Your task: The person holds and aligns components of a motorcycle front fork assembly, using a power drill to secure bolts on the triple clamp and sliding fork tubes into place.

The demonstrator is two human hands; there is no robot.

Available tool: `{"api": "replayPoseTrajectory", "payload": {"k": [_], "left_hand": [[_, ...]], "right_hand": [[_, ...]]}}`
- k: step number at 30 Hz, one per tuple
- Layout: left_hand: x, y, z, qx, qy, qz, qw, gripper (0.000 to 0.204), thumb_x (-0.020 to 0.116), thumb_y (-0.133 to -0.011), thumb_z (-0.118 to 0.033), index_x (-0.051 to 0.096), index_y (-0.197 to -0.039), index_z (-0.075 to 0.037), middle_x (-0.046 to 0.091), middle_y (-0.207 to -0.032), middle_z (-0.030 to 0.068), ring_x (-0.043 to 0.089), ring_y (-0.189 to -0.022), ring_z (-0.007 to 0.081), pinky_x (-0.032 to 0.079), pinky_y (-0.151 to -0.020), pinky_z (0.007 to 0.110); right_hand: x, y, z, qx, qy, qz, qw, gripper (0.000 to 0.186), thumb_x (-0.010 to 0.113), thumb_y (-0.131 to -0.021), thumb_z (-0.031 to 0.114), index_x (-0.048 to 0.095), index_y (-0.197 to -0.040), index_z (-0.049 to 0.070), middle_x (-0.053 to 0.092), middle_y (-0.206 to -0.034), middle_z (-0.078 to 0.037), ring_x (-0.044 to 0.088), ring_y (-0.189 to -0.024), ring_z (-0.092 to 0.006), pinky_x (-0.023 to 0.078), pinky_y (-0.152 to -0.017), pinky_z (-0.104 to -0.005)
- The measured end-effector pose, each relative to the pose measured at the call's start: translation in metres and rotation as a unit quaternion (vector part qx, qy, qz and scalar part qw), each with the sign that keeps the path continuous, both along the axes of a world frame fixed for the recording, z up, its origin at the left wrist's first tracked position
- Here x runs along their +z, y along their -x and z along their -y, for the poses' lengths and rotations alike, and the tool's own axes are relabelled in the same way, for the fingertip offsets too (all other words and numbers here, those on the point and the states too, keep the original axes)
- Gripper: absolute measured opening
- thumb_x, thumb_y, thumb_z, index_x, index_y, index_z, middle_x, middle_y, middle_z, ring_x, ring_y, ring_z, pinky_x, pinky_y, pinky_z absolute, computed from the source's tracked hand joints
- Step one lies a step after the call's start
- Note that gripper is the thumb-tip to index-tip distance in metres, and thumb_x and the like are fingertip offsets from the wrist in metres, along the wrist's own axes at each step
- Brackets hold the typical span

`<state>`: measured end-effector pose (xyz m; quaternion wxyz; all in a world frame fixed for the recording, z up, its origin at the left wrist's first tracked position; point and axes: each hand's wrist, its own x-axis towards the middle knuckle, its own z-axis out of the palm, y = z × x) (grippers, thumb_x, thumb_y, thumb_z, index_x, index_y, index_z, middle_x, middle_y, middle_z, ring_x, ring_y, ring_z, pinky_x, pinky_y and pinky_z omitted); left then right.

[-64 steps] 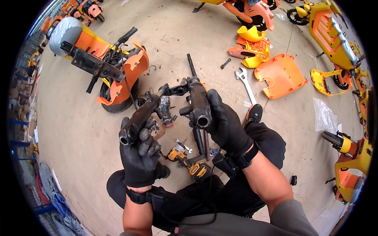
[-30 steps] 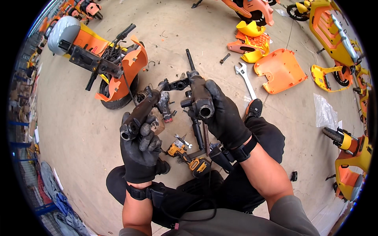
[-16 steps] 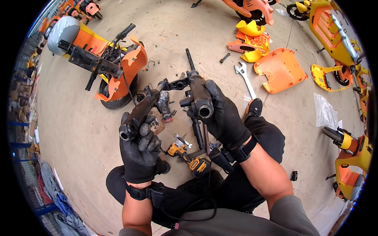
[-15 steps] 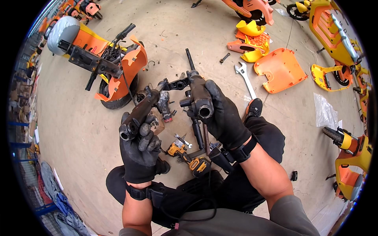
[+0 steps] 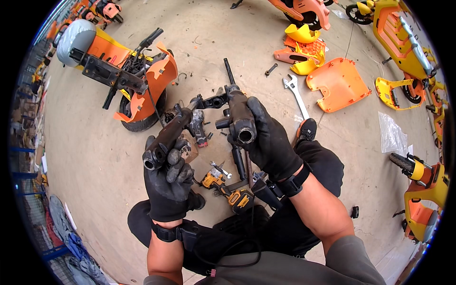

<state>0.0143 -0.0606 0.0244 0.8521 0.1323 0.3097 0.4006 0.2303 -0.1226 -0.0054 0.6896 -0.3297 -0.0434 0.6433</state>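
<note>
A black metal fork assembly [image 5: 213, 101], two tubes joined by a crossbar, is raised above the floor between my gloved hands. My left hand [image 5: 168, 180] grips its left tube [image 5: 168, 137], fingers curled around the lower end. My right hand [image 5: 270, 147] is wrapped around the thicker right tube [image 5: 240, 114], whose open end faces me. A long thin rod extends from that tube's far end. Below lie a grey power tool [image 5: 198, 128], a yellow-and-black power drill [image 5: 240, 199], a small spanner [image 5: 223, 171] and dark bars. A large adjustable wrench [image 5: 297, 97] rests right of my right hand.
A partly stripped orange scooter [image 5: 161, 76] is at left. Orange and yellow body panels [image 5: 335, 85], a short bolt [image 5: 270, 70] and a clear plastic bag [image 5: 389, 133] lie rightward. More scooters [image 5: 399, 42] line the right and back. Cloths [image 5: 76, 251] lie lower left.
Since the earliest frame, the right tube and my right hand have moved slightly upward in the picture, as has the floor scene. Over the last half second they barely move; both grips stay the same.
</note>
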Motion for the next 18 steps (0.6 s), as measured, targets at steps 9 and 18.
{"api": "replayPoseTrajectory", "payload": {"k": [9, 18], "left_hand": [[0.003, -0.004, -0.001, -0.009, -0.009, 0.015, 1.000, 0.055, 0.038, -0.104, -0.043, 0.056, -0.112, 0.009, 0.061, -0.067, 0.0000, 0.041, -0.037, 0.0052, 0.039, -0.039, 0.020], [0.009, -0.008, 0.000, 0.008, 0.007, 0.007, 1.000, 0.055, 0.038, -0.104, -0.043, 0.057, -0.110, 0.008, 0.060, -0.066, -0.0006, 0.040, -0.037, 0.0052, 0.039, -0.039, 0.020]], "right_hand": [[0.010, 0.002, 0.001, -0.009, -0.020, -0.041, 0.999, 0.043, 0.051, -0.101, 0.037, 0.053, -0.123, 0.001, 0.063, -0.098, -0.006, 0.064, -0.078, -0.0113, 0.057, -0.069, -0.0265], [0.016, 0.004, 0.007, 0.019, -0.064, 0.084, 0.994, 0.047, 0.046, -0.101, 0.043, 0.056, -0.118, 0.000, 0.063, -0.095, -0.005, 0.062, -0.083, -0.0111, 0.055, -0.074, -0.0262]]}}
